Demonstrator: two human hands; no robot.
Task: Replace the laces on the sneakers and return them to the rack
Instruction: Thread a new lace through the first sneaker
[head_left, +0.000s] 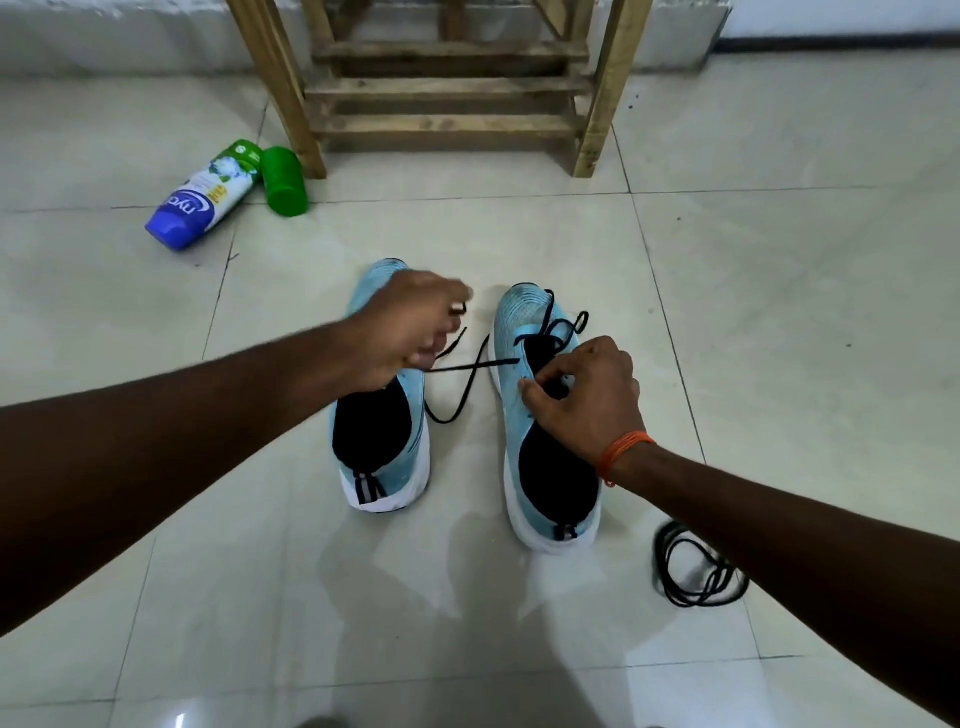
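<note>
**So, mid-lacing on the right sneaker, both sneakers on the floor**

Okay, quick rundown of where you're at. Both sneakers are sitting side by side on the tiled floor (779, 312), toes pointing at the rack (447, 88), well short of it. The left sneaker (379, 447) has no lace showing. The right sneaker (519, 322) has a black lace (470, 367) through its front eyelets, with loose loops flopped over the toe end.

Your left hand (410, 327) is hovering above the toe of the left sneaker. It's motion-blurred, but the grip looks closed on the lace: one strand runs taut from under your fingers straight across the gap to the right sneaker. A slack bit crosses that strand and curls down onto the floor between the sneakers.

Your right hand (587, 395) is down on the right sneaker with a narrow grip, thumb and forefinger pinching the edge of the upper by the eyelets. Can't tell if there's lace in that pinch too. You've got an orange wristband (623, 449) on that arm.

A spare lace (696, 603), also black, lies coiled on the floor just right of the right sneaker's heel, partly under your forearm.

Off to the left near the rack's leg, a bottle (202, 200) lies on its side with a green cap (284, 182) beside it.
</note>
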